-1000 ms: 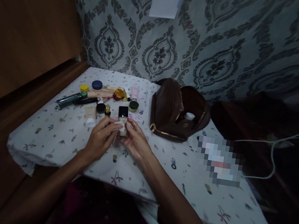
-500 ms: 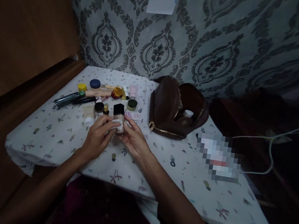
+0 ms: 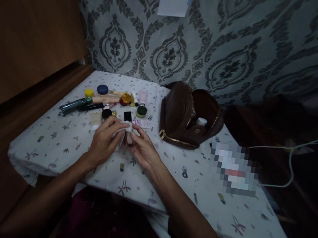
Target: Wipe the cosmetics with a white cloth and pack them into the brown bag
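Between my hands is a foundation bottle [image 3: 128,139] with a square black cap and a beige body. My right hand [image 3: 144,147] is closed around its right side. My left hand [image 3: 106,137] pinches a white tissue [image 3: 123,126] and presses it over the bottle near the base of the cap, so part of the bottle is hidden. Just beyond my left fingers are a small black-lidded jar [image 3: 106,114], a small bottle with a gold cap [image 3: 114,114] and a beige tube [image 3: 95,119].
An open brown cosmetic bag [image 3: 178,114] stands right of my hands, a white-lidded item [image 3: 201,121] inside. Several cosmetics lie behind my hands, among them a green tube [image 3: 73,106], a blue-lidded jar [image 3: 102,89] and a dark green jar [image 3: 141,112]. A blurred-out item [image 3: 234,169] lies at right.
My left hand has shifted slightly up with the tissue, which now covers more of the bottle just below its cap. The bottle is tilted a little differently. The view has shifted slightly.
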Demonstrator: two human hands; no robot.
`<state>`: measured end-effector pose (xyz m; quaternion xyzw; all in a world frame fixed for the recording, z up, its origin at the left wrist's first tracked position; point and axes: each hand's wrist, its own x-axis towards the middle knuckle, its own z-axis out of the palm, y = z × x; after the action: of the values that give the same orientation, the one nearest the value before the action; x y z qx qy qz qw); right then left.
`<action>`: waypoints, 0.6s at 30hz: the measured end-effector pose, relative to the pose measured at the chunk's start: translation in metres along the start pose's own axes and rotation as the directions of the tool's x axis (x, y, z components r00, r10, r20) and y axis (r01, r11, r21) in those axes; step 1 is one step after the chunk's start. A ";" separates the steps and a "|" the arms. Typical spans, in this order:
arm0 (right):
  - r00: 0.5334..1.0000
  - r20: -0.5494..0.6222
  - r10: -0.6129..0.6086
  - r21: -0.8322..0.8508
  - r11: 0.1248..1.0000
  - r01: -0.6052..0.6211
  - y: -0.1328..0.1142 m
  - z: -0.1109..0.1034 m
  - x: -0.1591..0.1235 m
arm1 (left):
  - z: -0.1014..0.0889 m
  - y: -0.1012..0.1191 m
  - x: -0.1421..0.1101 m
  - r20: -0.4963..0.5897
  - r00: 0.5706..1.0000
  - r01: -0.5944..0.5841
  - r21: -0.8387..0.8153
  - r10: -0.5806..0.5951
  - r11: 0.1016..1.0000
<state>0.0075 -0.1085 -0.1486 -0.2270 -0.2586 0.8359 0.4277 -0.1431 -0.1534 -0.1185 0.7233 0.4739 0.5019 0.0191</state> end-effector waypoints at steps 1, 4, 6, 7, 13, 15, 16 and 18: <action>1.000 0.004 0.004 -0.016 1.000 -0.004 0.000 0.001 0.000 | 0.000 -0.001 0.004 -0.020 1.000 0.004 0.032 -0.003 0.999; 1.000 0.009 -0.002 -0.027 1.000 0.002 0.002 0.002 0.000 | 0.001 -0.002 0.011 -0.024 1.000 -0.005 0.112 0.008 0.994; 0.999 -0.015 -0.050 -0.006 0.999 0.050 0.002 0.000 0.002 | 0.004 -0.002 0.009 0.020 0.999 -0.033 0.128 0.031 0.991; 0.996 -0.032 -0.078 0.001 0.997 0.078 0.002 -0.001 0.003 | 0.005 -0.001 0.006 0.052 0.998 -0.045 0.111 0.039 0.993; 0.975 -0.110 -0.195 -0.052 0.980 0.190 0.001 -0.006 0.008 | 0.003 0.001 -0.007 0.175 0.984 0.003 -0.120 0.018 0.993; 0.970 -0.110 -0.217 -0.073 0.975 0.210 0.001 -0.005 0.008 | 0.000 -0.002 -0.001 0.104 0.993 0.066 -0.118 -0.053 0.991; 0.971 -0.102 -0.218 -0.088 0.974 0.210 0.001 -0.003 0.007 | -0.001 -0.003 0.003 0.054 0.994 0.101 -0.106 -0.096 0.989; 0.975 -0.082 -0.205 -0.123 0.973 0.195 0.002 -0.001 0.005 | -0.003 -0.006 0.013 -0.038 0.985 0.162 -0.080 -0.166 0.984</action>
<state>0.0040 -0.1048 -0.1515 -0.2628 -0.3072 0.7608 0.5077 -0.1493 -0.1426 -0.1112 0.6693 0.5126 0.5322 0.0775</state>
